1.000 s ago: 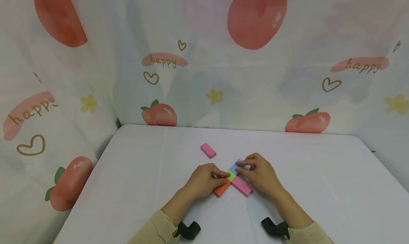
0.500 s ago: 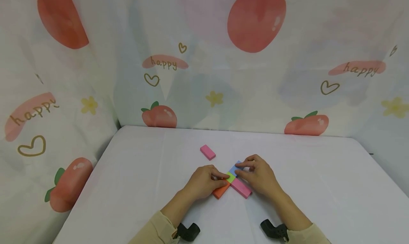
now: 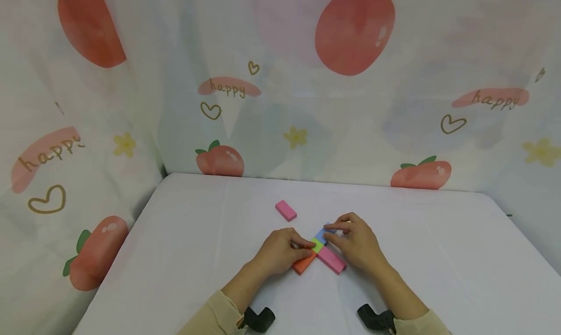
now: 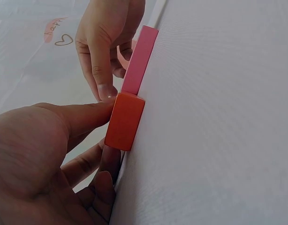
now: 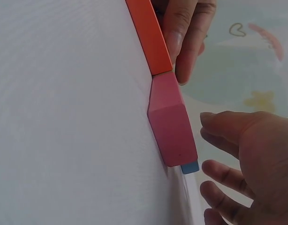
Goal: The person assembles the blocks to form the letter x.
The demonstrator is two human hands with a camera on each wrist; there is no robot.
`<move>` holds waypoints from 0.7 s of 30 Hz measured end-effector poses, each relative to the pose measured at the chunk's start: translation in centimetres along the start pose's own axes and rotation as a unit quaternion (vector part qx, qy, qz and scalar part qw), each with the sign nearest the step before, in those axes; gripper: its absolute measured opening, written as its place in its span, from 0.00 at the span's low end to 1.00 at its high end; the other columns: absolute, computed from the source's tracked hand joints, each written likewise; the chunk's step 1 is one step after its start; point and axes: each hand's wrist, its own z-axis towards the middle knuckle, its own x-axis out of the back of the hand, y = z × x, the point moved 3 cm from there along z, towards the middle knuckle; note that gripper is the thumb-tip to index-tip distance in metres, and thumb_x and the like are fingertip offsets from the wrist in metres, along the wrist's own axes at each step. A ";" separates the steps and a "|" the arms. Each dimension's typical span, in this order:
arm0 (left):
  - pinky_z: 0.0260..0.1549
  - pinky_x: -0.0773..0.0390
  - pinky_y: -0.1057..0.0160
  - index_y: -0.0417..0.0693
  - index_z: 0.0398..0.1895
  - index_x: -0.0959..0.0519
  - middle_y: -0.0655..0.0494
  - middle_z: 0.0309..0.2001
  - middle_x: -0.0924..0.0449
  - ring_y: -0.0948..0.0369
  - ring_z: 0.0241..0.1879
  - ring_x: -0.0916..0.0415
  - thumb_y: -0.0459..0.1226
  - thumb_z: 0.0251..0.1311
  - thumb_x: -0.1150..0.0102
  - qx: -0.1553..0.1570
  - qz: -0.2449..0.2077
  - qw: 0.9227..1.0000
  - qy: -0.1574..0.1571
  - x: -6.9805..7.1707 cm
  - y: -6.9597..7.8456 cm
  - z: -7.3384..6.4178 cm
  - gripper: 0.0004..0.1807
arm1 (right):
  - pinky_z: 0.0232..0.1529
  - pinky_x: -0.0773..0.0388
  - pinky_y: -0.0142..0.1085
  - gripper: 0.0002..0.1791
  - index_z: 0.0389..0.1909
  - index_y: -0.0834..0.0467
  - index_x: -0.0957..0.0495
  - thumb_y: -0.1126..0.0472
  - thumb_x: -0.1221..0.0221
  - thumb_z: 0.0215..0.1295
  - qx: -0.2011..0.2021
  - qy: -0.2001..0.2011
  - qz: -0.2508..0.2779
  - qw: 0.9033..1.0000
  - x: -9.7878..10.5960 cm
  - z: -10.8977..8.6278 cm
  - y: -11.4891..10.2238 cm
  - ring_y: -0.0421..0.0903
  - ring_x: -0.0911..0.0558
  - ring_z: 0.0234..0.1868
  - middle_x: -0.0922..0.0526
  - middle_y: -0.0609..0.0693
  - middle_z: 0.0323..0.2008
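Note:
In the head view an orange block [image 3: 303,265], a small green block [image 3: 317,246], a blue block [image 3: 321,236] and a pink block [image 3: 331,260] lie together on the white table. Orange, green and blue make a slanting row, and the pink one branches off to the lower right. My left hand [image 3: 277,251] pinches the orange block, its index fingertip reaching the green one. Thumb and fingers of my right hand [image 3: 361,241] stay spread over the blue block; the right wrist view shows them apart from the pink block [image 5: 174,133]. Whether they touch the blue block is unclear.
A second pink block [image 3: 286,211] lies alone farther back on the table [image 3: 193,257]. A printed fabric backdrop [image 3: 271,111] rises behind the table and along its sides. A black wrist device [image 3: 259,319] sits by each sleeve.
The view has tilted slightly, so the whole scene sits a little lower in the frame. Hands and blocks keep the same arrangement.

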 end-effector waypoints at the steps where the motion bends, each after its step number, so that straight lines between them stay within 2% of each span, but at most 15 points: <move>1: 0.29 0.30 0.68 0.66 0.44 0.08 0.70 0.35 0.19 0.68 0.29 0.29 0.44 0.62 0.28 0.001 -0.001 1.000 0.001 0.0 0.0 0.0 0.08 | 0.44 0.25 0.39 0.12 0.46 0.50 0.08 0.55 0.27 0.61 -0.001 -0.001 0.001 1.000 0.0 0.0 -0.1 0.49 0.21 0.46 0.19 0.50 0.48; 8: 0.29 0.30 0.68 0.66 0.44 0.08 0.70 0.34 0.19 0.68 0.29 0.29 0.44 0.62 0.28 0.004 -0.003 1.000 0.002 0.2 -0.2 -0.3 0.08 | 0.45 0.26 0.39 0.12 0.48 0.48 0.09 0.54 0.29 0.64 -0.015 -0.023 0.003 1.000 0.0 -0.1 -0.5 0.49 0.22 0.48 0.20 0.48 0.50; 21: 0.30 0.30 0.70 0.64 0.43 0.08 0.71 0.35 0.18 0.72 0.30 0.30 0.45 0.62 0.27 -0.015 -0.005 1.000 0.006 0.2 -0.2 0.0 0.08 | 0.44 0.26 0.39 0.13 0.49 0.45 0.10 0.55 0.29 0.64 0.011 -0.064 0.017 0.998 0.7 -0.2 -0.9 0.48 0.21 0.49 0.18 0.45 0.52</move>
